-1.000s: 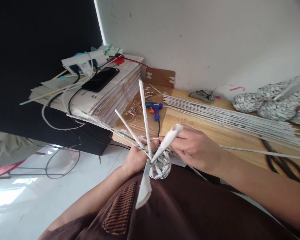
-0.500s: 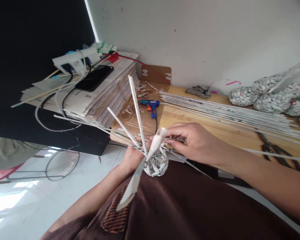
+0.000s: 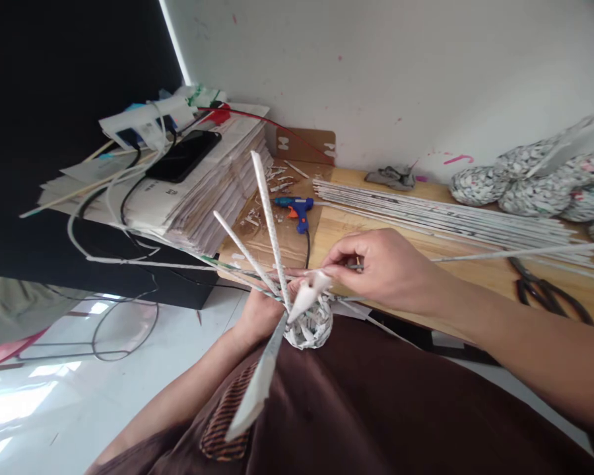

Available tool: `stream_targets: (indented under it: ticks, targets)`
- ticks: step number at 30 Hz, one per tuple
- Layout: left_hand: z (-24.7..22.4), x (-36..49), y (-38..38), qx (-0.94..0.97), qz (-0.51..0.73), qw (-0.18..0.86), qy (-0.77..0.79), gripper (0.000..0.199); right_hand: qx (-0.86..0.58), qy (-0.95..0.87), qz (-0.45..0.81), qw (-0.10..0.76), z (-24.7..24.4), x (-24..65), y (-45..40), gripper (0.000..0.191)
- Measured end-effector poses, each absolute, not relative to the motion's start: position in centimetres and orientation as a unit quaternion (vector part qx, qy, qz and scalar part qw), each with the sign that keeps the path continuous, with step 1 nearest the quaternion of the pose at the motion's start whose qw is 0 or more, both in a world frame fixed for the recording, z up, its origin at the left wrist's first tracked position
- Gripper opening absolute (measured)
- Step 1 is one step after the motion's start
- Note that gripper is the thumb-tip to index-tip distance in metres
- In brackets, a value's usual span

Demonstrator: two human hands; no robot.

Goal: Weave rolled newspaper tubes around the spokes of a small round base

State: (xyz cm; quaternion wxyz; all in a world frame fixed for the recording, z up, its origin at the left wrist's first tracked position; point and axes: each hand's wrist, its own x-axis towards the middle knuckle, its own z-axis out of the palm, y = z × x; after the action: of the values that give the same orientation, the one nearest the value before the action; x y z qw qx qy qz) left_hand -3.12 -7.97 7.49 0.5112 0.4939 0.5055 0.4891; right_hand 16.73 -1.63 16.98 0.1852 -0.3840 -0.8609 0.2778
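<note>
A small round weave of rolled newspaper (image 3: 308, 335) rests against my lap. My left hand (image 3: 263, 311) is closed around its far left side, fingers partly hidden behind it. Two thin paper tubes (image 3: 268, 221) stick up from the weave, and a wider flattened tube (image 3: 257, 392) points down toward me. Just above the weave, my right hand (image 3: 389, 267) pinches a thin paper strand (image 3: 519, 252), which runs past the hand to the right edge. Other strands stretch left from the weave toward the newspaper stack.
A blue glue gun (image 3: 297, 206) lies on cardboard. Behind my right hand are a bundle of paper tubes (image 3: 440, 214) and black scissors (image 3: 544, 290). Woven paper forms (image 3: 529, 181) sit at the far right. A phone (image 3: 184, 156) and cables top the newspaper stack (image 3: 218, 191).
My right hand has shifted slightly up, its pinched strand now rising higher at the right. The wide tube near it tilts lower. My left hand stays on the weave.
</note>
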Motion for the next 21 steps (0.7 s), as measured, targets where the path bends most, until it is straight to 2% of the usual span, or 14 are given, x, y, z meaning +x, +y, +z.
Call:
stream_targets:
  ticks: [6, 13, 21]
  targets:
    - [7.3, -3.2, -8.0, 0.481, 0.505, 0.527, 0.486, 0.035, -0.316, -0.909, 0.155, 0.225, 18.3, 18.6, -2.4, 0.014]
    - [7.8, -2.6, -8.2, 0.467, 0.504, 0.488, 0.539, 0.029, -0.232, -0.950, -0.032, 0.208, 18.7, 20.1, -3.9, 0.022]
    - [7.3, -3.2, -8.4, 0.484, 0.493, 0.489, 0.533, 0.029, -0.191, -0.960, -0.058, 0.196, 18.6, 19.8, -4.1, 0.023]
